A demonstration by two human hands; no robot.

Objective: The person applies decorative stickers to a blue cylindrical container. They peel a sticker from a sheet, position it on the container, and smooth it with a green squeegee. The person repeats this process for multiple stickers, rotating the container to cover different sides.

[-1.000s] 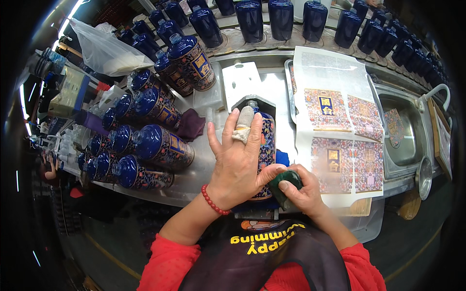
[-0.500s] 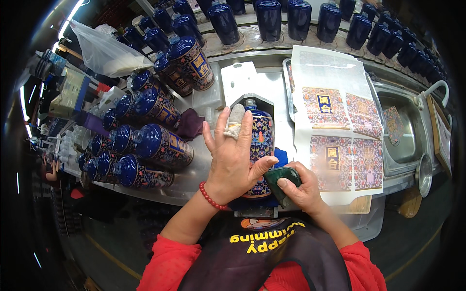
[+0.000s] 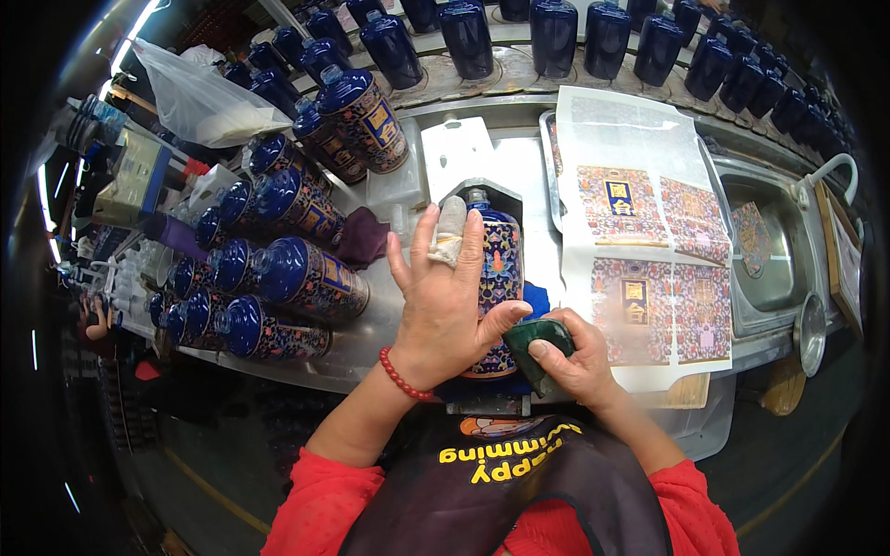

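Note:
A blue bottle [image 3: 502,243] with a colourful floral pattern lies on its back in a metal holder, its neck pointing away from me. My left hand [image 3: 439,320] rests flat on the bottle's left side with fingers spread, covering part of the pattern. A pale cloth cover [image 3: 451,229] is tied round one of its fingers. In my right hand [image 3: 579,364] is a smooth dark green scraper [image 3: 531,345], pinched with the thumb on top. The scraper is at the bottle's lower right side, close to my left thumb. A bright blue cloth [image 3: 537,298] shows beside the bottle.
Several patterned blue bottles [image 3: 306,278] stand at left beside a dark purple cloth [image 3: 362,238]. Printed decal sheets [image 3: 640,139] lie at right, before a metal sink [image 3: 774,278]. Plain blue bottles [image 3: 553,42] line a curved conveyor [image 3: 505,69] at the back.
The plain blue bottles on the conveyor have shifted to the right. Both my hands, the scraper and the patterned bottle look almost unmoved.

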